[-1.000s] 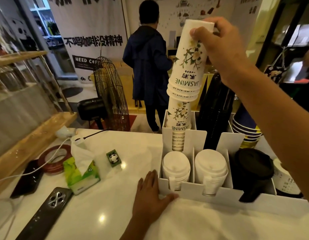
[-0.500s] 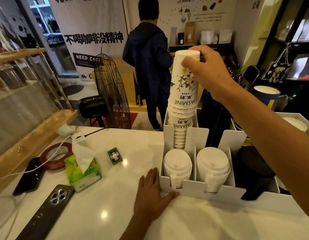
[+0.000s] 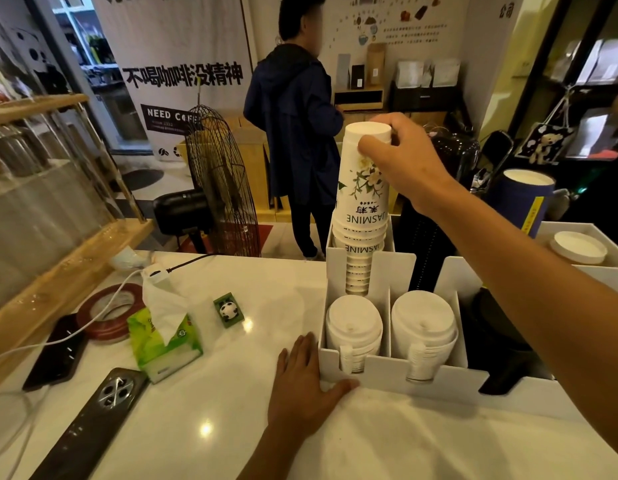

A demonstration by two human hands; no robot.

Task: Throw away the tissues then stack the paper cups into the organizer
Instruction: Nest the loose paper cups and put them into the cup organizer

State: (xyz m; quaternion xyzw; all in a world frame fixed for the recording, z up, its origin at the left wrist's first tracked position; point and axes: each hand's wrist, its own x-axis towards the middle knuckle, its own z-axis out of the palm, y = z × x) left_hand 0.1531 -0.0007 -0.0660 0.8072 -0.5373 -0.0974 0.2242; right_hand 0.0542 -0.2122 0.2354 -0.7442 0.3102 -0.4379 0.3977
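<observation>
A stack of upside-down white "JASMINE" paper cups (image 3: 362,199) stands in the back left slot of the white organizer (image 3: 439,377). My right hand (image 3: 401,161) grips the top cup near its base from the right. The stack sits nested over the cups below it in the slot. My left hand (image 3: 302,386) lies flat on the white counter, thumb against the organizer's front left corner. Two stacks of white lids (image 3: 354,323) fill the front slots.
A green tissue box (image 3: 164,344) with a tissue sticking out, a small panda box (image 3: 228,310), a tape roll (image 3: 108,317), phones and a cable lie on the counter's left. A black fan (image 3: 221,181) and a person stand behind it. Dark cups (image 3: 520,199) are right.
My right hand has lowered the cup stack down onto the cups in the organizer slot. The left hand has stayed at the organizer's corner.
</observation>
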